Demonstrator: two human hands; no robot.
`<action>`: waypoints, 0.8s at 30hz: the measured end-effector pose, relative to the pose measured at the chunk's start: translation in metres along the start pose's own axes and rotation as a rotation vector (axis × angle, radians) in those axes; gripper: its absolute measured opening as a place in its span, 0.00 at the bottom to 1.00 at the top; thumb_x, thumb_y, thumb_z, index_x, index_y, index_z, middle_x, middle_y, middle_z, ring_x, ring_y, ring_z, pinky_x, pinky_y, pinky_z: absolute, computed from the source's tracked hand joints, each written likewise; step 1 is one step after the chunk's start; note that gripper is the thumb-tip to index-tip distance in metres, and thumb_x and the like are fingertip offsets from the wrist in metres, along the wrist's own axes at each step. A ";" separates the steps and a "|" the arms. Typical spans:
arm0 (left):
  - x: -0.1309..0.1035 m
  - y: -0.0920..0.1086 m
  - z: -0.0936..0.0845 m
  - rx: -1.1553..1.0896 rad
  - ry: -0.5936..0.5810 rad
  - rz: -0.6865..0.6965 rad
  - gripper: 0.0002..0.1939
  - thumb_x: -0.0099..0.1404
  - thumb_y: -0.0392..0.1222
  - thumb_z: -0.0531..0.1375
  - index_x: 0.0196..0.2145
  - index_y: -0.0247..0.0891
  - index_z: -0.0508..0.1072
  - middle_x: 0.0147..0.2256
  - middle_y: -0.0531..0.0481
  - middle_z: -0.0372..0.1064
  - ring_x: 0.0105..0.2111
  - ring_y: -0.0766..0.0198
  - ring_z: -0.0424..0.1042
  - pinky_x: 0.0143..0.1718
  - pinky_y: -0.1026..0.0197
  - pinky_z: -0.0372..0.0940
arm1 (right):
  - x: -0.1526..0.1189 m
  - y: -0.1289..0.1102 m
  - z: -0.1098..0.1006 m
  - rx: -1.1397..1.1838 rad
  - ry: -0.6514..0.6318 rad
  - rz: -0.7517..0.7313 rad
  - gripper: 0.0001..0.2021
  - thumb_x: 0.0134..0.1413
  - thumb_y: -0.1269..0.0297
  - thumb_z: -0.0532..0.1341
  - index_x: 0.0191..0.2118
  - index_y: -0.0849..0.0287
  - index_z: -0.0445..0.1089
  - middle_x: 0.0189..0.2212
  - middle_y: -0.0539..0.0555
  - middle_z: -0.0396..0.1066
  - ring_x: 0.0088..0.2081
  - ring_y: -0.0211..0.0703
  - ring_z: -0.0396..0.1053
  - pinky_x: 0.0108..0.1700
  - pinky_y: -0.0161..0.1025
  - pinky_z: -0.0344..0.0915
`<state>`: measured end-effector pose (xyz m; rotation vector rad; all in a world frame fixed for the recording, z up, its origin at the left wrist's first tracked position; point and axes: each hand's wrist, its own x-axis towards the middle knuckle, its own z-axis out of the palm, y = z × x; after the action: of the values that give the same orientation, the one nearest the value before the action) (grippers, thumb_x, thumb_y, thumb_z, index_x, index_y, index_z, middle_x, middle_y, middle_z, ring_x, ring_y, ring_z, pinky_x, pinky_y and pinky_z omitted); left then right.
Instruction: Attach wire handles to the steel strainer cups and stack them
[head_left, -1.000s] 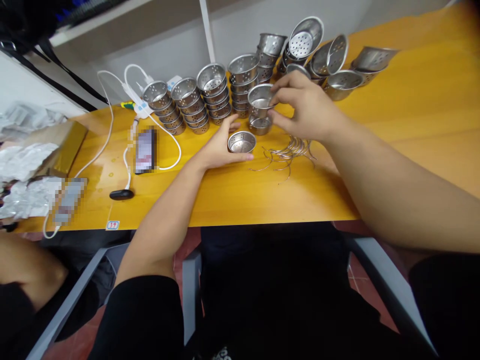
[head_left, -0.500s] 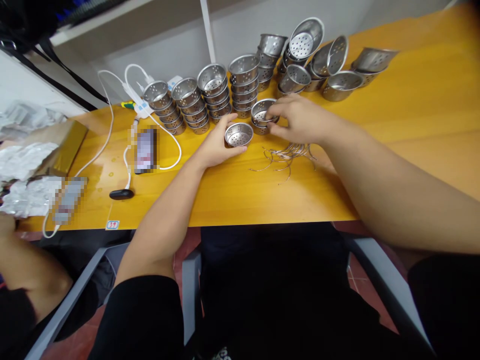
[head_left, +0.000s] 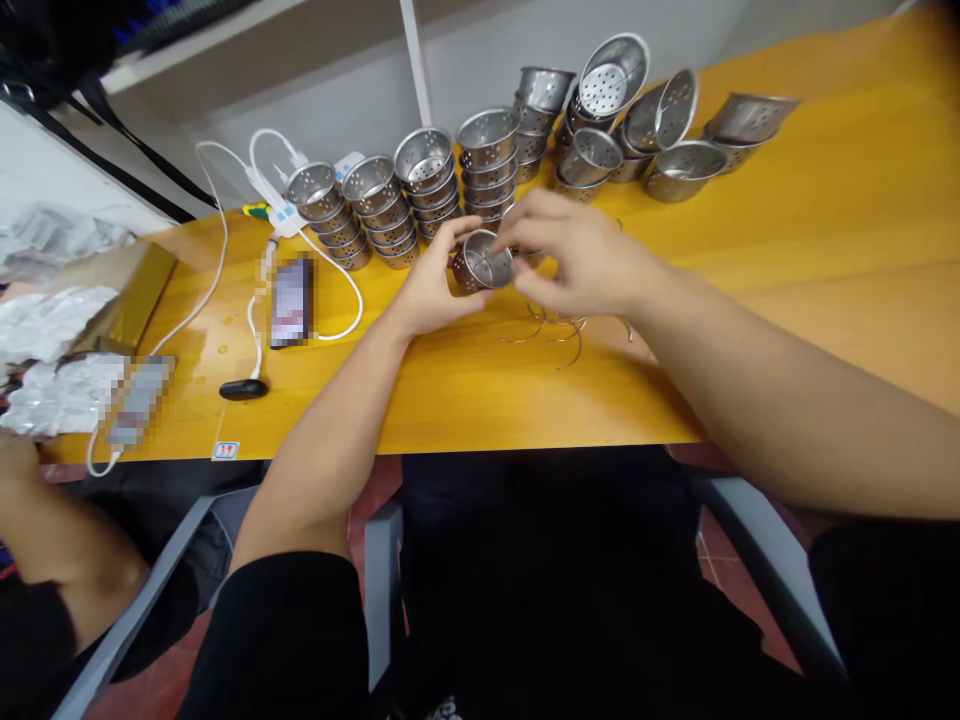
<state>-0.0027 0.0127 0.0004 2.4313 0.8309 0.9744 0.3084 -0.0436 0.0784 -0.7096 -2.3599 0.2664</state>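
Observation:
A perforated metal cup [head_left: 487, 262] is tilted toward the right in my left hand [head_left: 436, 285], whose thumb and fingers hold its left side. My right hand [head_left: 574, 250] is at the cup's right rim, its fingers bent and partly over the opening. Whether those fingers hold anything small is too blurred to tell. Below my right hand lie thin curved metal wires [head_left: 570, 345], partly covered by it. Behind the hands, several stacks of similar cups [head_left: 487, 145] stand in a row, and more cups [head_left: 684, 170] lie to the right.
On the left of the yellow table [head_left: 450, 400] are a phone [head_left: 291, 303] with white cables, a black oval object [head_left: 243, 389], a second blurred device [head_left: 142, 400] and a box [head_left: 139, 290] with plastic wrapping. Another person's arm [head_left: 67, 535] is at the lower left.
My right hand has moved left from the small cup stack to the held cup, now covering most of that stack. The cup in my left hand has tipped toward the right.

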 end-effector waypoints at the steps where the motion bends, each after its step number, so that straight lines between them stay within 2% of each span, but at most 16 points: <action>1: 0.000 0.004 -0.002 0.007 -0.003 0.009 0.56 0.73 0.75 0.76 0.84 0.51 0.61 0.80 0.35 0.75 0.80 0.32 0.81 0.82 0.31 0.78 | 0.000 0.000 0.007 0.030 -0.040 -0.048 0.16 0.82 0.57 0.66 0.65 0.50 0.85 0.66 0.64 0.82 0.64 0.70 0.81 0.70 0.68 0.80; 5: 0.000 0.013 -0.007 0.022 -0.008 0.026 0.51 0.72 0.72 0.77 0.81 0.49 0.68 0.77 0.37 0.80 0.75 0.35 0.84 0.77 0.34 0.82 | -0.002 0.011 0.027 0.055 -0.147 -0.120 0.09 0.74 0.66 0.66 0.54 0.55 0.81 0.58 0.63 0.83 0.53 0.61 0.81 0.59 0.54 0.77; 8: 0.000 0.015 -0.006 0.004 0.000 0.027 0.49 0.71 0.68 0.77 0.80 0.47 0.69 0.75 0.37 0.81 0.74 0.37 0.85 0.77 0.36 0.83 | -0.003 0.015 0.026 0.090 -0.167 -0.129 0.09 0.73 0.68 0.66 0.54 0.54 0.79 0.58 0.61 0.82 0.53 0.59 0.81 0.58 0.51 0.76; 14: -0.001 0.017 -0.009 -0.024 -0.021 0.042 0.47 0.72 0.65 0.75 0.80 0.47 0.70 0.75 0.39 0.81 0.73 0.38 0.86 0.75 0.37 0.85 | -0.004 0.010 0.023 0.136 -0.140 -0.080 0.17 0.76 0.64 0.70 0.65 0.52 0.80 0.61 0.63 0.79 0.59 0.63 0.79 0.65 0.58 0.79; 20: -0.002 0.016 -0.008 -0.031 -0.009 0.015 0.46 0.71 0.66 0.74 0.79 0.47 0.71 0.73 0.39 0.81 0.71 0.39 0.86 0.71 0.38 0.87 | -0.006 0.016 0.027 0.190 -0.154 -0.074 0.12 0.80 0.55 0.73 0.60 0.51 0.82 0.65 0.65 0.76 0.63 0.67 0.78 0.74 0.65 0.78; 24: -0.001 0.011 -0.007 -0.014 0.022 0.021 0.49 0.70 0.71 0.76 0.80 0.50 0.70 0.74 0.39 0.78 0.73 0.37 0.84 0.70 0.37 0.87 | -0.006 0.020 0.029 0.213 -0.088 -0.019 0.15 0.82 0.45 0.76 0.57 0.50 0.82 0.65 0.66 0.75 0.64 0.70 0.78 0.75 0.69 0.77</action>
<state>-0.0045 0.0048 0.0108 2.4260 0.8053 1.0133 0.3015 -0.0307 0.0458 -0.5840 -2.3742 0.5414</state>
